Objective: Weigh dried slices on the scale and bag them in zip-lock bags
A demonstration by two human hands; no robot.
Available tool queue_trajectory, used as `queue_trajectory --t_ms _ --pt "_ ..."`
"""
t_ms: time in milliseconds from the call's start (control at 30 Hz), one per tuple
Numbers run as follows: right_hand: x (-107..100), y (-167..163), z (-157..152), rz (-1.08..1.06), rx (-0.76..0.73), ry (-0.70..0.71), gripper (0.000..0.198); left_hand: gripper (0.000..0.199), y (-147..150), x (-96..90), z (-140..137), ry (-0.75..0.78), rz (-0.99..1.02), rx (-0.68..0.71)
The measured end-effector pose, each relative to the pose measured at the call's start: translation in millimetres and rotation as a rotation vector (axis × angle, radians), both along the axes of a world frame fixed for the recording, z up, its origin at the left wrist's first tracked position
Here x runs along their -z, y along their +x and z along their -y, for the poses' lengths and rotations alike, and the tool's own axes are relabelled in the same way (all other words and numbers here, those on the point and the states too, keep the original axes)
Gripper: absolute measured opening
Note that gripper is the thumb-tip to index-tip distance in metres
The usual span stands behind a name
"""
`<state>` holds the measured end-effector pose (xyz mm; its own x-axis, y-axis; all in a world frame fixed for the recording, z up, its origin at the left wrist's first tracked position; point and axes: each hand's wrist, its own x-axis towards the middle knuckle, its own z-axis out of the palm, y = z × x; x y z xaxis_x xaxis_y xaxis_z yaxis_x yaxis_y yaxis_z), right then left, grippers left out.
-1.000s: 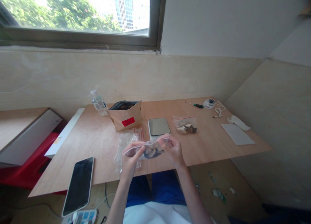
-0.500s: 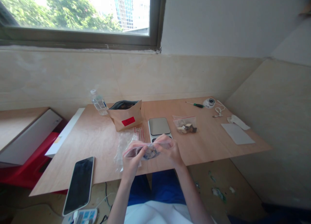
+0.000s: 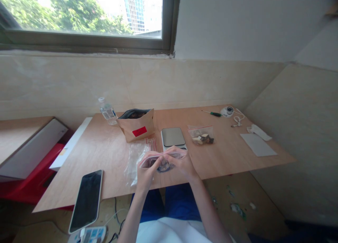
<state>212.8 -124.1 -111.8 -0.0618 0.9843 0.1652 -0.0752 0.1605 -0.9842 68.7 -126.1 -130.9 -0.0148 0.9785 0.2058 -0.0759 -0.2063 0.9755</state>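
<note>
Both hands pinch the top edge of a clear zip bag with a reddish seal strip and dark, mottled pieces inside. My left hand grips the left part of the seal, my right hand the right part, thumbs close together near the middle. Just beyond the hands lies a kitchen scale, its front partly hidden by them. Flat empty zip bags lie by my left hand. Behind these stands an open brown paper pouch with a red label. A filled zip bag rests right of the scale.
A tablet lies over the table's front left edge. At the back left stands a water bottle. On the right are a screwdriver, a white camera with cable, and a white sheet.
My hands have drawn closer together along the seal, the left one shifting right. The bag's mouth looks narrower. Everything on the table stays where it was.
</note>
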Motion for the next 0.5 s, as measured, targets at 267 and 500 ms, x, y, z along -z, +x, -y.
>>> queue_trajectory --t_ms 267,500 --pt "9 -7 -2 -0.046 0.071 -0.085 0.018 0.018 3 3.5 0 -0.042 -0.005 -0.058" --pt "20 -8 -6 -0.045 0.128 -0.135 0.034 0.021 5 7.2 -6 -0.141 0.055 -0.054"
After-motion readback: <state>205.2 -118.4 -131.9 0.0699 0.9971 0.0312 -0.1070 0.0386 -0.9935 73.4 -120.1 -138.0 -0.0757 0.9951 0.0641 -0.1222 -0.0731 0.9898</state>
